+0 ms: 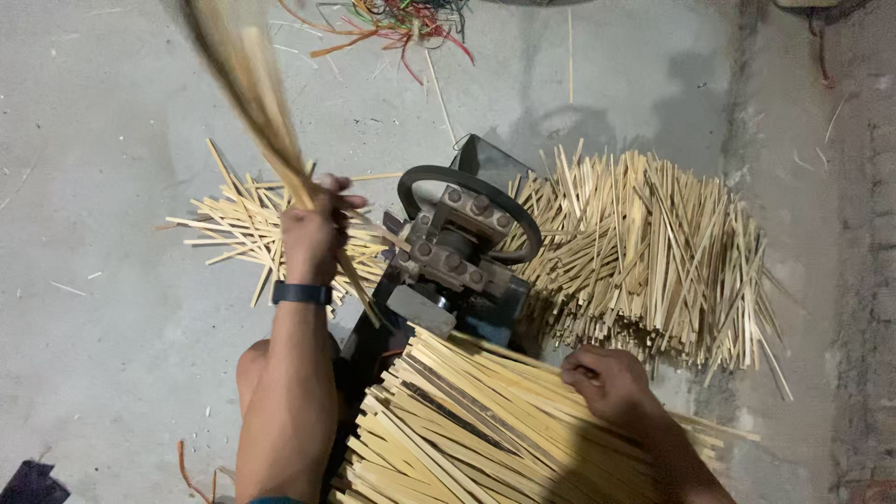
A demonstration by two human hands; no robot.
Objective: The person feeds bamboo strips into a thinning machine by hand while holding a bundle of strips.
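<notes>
Overhead, left hand (313, 233) gripping bamboo strips (252, 84), right hand (607, 381) on stacked slats (448, 429)

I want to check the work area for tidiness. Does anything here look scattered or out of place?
Yes. Loose splinters lie strewn across the concrete floor, away from the stick piles, and a tangle of coloured strands sprawls at the top edge.

Bare grey concrete floor (112, 308), stained and scuffed. On it: a dark metal machine (457, 261) at centre, a large heap of pale split sticks (653, 261) on one side, a smaller fan of sticks (233, 229) on the other, tangled coloured wires (397, 23) (partly cut off by the frame edge), scattered loose splinters.
</notes>
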